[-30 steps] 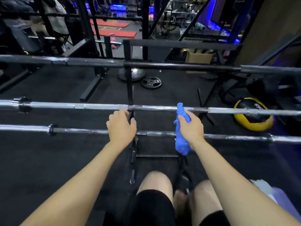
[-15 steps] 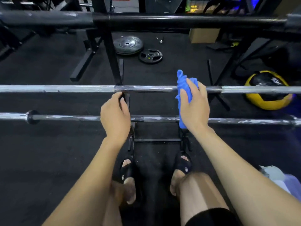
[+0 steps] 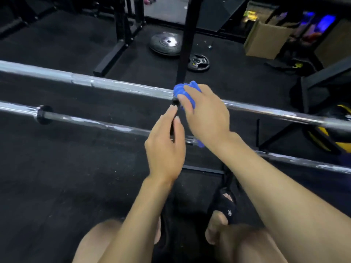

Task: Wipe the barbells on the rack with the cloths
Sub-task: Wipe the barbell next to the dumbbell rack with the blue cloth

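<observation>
Right hand [image 3: 206, 112] presses blue cloth [image 3: 187, 92] on upper barbell [image 3: 114, 86] — left hand [image 3: 166, 147] free.

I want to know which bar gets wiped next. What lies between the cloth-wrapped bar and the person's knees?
In the head view, a second barbell runs below the upper barbell with the blue cloth; then bare black floor.

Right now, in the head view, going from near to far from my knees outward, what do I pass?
Black sandal → lower barbell → upper barbell, where the right hand holds the blue cloth → small weight plate → large weight plate.
</observation>
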